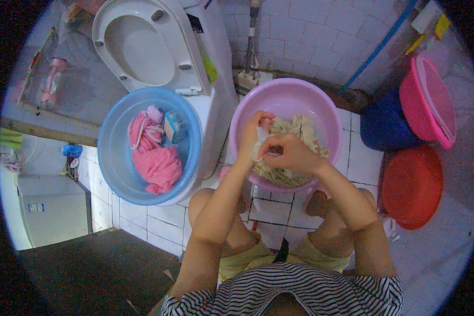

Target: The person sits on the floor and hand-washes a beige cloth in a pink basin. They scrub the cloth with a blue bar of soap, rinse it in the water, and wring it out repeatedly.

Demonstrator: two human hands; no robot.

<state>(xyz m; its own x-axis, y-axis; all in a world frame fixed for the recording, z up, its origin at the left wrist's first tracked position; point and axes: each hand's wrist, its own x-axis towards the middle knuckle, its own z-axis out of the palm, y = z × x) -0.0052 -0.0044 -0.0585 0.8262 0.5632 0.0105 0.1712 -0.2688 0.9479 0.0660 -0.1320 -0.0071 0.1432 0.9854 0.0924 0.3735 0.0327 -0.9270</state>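
Over the pink basin (334, 113) my two hands meet at a small white cloth (259, 141). The fingers of my left hand (252, 132) are curled, with the cloth bunched against its inner side. My right hand (292, 151) pinches the cloth's edge with thumb and bent fingers. Below them in the basin lies a heap of beige-green, wet-looking fabric (303, 129), partly hidden by my hands and forearms. What kind of garment the white cloth is, I cannot make out.
A blue basin (106, 150) with pink cloths (160, 166) and a clear blue packet (175, 126) sits on the left, by the toilet (166, 79). On the right stand a dark blue bucket (387, 124), a bright pink basin (418, 113) and a red basin (412, 187). White tiles (163, 229) cover the floor.
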